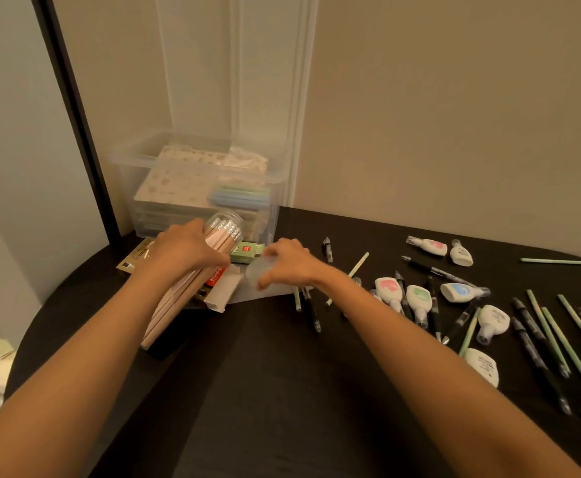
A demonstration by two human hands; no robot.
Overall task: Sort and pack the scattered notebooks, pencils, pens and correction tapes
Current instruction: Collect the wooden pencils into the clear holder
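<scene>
My left hand (185,250) grips a clear tube of pale pink pencils (225,229), tilted with its open end toward the storage box. My right hand (290,262) holds a small clear round lid (259,269) just right of the tube. A clear plastic storage box (137,157) against the wall holds stacked patterned notebooks (185,181) and a pack of pastel pens (240,196). Black pens (434,301), green pencils (558,334) and white correction tapes (390,289) lie scattered on the dark table at the right.
A small green box (249,253), a red-labelled pack (214,276) and a flat cardboard carton (223,293) lie under my hands in front of the storage box. A clear sheet (271,291) lies beside them. A gold pack (137,257) sits at the left.
</scene>
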